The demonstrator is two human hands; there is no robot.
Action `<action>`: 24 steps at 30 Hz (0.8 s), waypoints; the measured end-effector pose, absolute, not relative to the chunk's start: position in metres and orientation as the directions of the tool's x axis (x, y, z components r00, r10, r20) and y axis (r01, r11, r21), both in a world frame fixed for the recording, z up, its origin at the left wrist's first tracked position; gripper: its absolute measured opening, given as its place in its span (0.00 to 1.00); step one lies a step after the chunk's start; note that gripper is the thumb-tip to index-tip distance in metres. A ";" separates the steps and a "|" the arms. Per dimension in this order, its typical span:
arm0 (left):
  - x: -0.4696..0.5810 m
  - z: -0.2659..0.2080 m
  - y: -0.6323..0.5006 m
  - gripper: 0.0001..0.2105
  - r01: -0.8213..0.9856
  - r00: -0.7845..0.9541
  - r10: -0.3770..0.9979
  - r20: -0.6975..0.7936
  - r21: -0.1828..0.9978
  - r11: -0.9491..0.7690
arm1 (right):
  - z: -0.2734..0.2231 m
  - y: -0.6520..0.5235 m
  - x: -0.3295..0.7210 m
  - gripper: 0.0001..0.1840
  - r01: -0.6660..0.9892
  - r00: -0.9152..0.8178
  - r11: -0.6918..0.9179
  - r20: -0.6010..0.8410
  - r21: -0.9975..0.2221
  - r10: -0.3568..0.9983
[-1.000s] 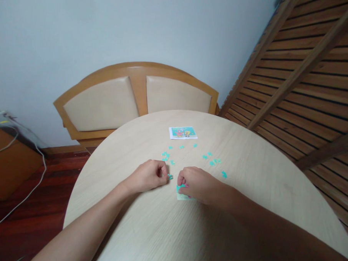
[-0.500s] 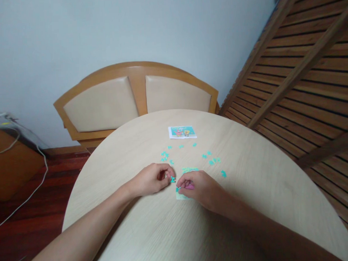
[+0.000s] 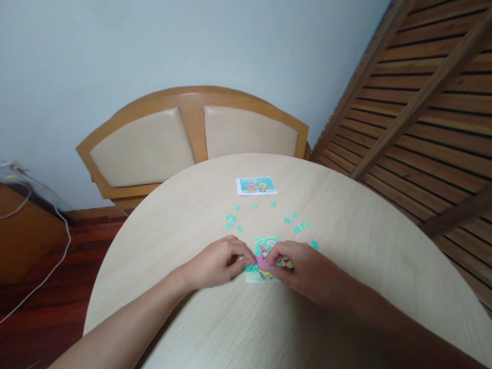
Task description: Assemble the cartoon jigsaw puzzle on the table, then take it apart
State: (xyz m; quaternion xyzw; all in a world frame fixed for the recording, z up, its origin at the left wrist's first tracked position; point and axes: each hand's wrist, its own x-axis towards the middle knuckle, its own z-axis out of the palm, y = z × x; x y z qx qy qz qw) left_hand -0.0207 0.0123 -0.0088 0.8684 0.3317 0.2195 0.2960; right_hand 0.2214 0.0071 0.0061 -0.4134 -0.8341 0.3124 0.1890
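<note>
head view: left hand (image 3: 223, 263), fingertips nearly together, meets the left edge of the puzzle (image 3: 263, 266); right hand (image 3: 300, 266) half-curls over it; any hold is unclear. it lies well inside the far edge of the table (image 3: 182, 209); uneven pressing could skew it.

On the table (image 3: 187, 328), the puzzle (image 3: 264, 273) lies between the left hand (image 3: 220, 262), at its left edge, and the right hand (image 3: 301, 269), over its right part — loose pieces (image 3: 230, 220) lie spread behind it to the left, middle and right. Beyond them lies the picture card (image 3: 256, 186); behind the table stands a chair (image 3: 144, 148), before the wall (image 3: 207, 39) — a slatted panel (image 3: 442, 105) to the right, a cord (image 3: 69, 235) to the left.
</note>
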 end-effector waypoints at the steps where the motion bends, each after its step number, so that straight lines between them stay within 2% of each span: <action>1: -0.020 -0.009 0.012 0.09 0.456 0.681 0.709 0.183 0.653 -0.605 | 0.007 0.004 0.222 0.05 0.568 -0.628 0.512 0.063 -0.645 0.776; 7: -0.018 -0.006 0.012 0.05 0.536 0.652 0.739 0.172 0.585 -0.609 | 0.013 -0.014 0.216 0.08 0.519 -0.805 0.718 0.017 -0.464 0.592; 15: -0.018 -0.001 0.008 0.04 0.661 0.577 0.804 0.148 0.493 -0.565 | 0.002 -0.019 0.212 0.08 0.441 -0.881 0.868 0.073 -0.226 0.467; 20: -0.017 0.000 0.007 0.03 0.703 0.530 0.839 0.120 0.491 -0.515 | -0.003 -0.020 0.211 0.10 0.482 -0.859 0.842 0.060 -0.244 0.509; 24: -0.019 -0.002 0.010 0.02 0.706 0.492 0.863 0.114 0.528 -0.472 | 0.002 -0.019 0.210 0.10 0.511 -0.833 0.790 0.029 -0.338 0.552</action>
